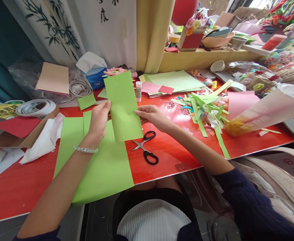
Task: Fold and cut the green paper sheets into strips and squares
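A green paper rectangle (123, 110) is held up above the table between my two hands. My left hand (99, 117) pinches its left edge, thumb on the front. My right hand (153, 115) grips the right edge with fingertips closed on it. Beneath my left forearm lies a larger green paper sheet (106, 170), which hangs a little over the table's front edge. Just right of this sheet, black-handled scissors (147, 146) lie on the table with their blades apart. A glue stick (138, 91) stands behind the held paper.
Green paper scraps (199, 107) are heaped at right beside a large leaning cup (270, 108). At left sits a cardboard box (31, 139) with red paper. A tissue pack (94, 75) and pale green sheets (173, 80) line the back of the red table (172, 165).
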`<state>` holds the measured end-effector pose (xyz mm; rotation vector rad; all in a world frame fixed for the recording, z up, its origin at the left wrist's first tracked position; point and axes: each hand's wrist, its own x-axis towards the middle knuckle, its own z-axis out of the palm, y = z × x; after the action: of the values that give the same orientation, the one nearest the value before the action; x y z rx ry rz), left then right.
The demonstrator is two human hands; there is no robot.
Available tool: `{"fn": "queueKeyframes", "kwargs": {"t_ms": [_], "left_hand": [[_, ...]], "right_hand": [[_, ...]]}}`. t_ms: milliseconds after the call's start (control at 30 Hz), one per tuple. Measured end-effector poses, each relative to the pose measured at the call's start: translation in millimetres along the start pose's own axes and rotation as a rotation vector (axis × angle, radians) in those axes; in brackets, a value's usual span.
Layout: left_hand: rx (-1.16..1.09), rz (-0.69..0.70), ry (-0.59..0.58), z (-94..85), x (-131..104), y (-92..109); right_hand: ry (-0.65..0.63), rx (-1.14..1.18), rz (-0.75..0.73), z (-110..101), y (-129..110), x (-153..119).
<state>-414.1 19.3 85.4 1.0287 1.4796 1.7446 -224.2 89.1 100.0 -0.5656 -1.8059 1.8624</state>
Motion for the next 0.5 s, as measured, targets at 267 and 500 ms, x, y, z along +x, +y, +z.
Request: {"fn": "queueKeyframes", "kwargs": {"t_ms": [267, 500], "left_hand": [[0.175, -0.004, -0.109, 10.4, -8, 0], [0.289, 0.186, -0.221, 14.9, -12, 3]], "right_hand": [[0.21, -0.28, -0.105, 1, -3, -4], [0.347, -0.689, -0.23, 7, -17, -17]]}}
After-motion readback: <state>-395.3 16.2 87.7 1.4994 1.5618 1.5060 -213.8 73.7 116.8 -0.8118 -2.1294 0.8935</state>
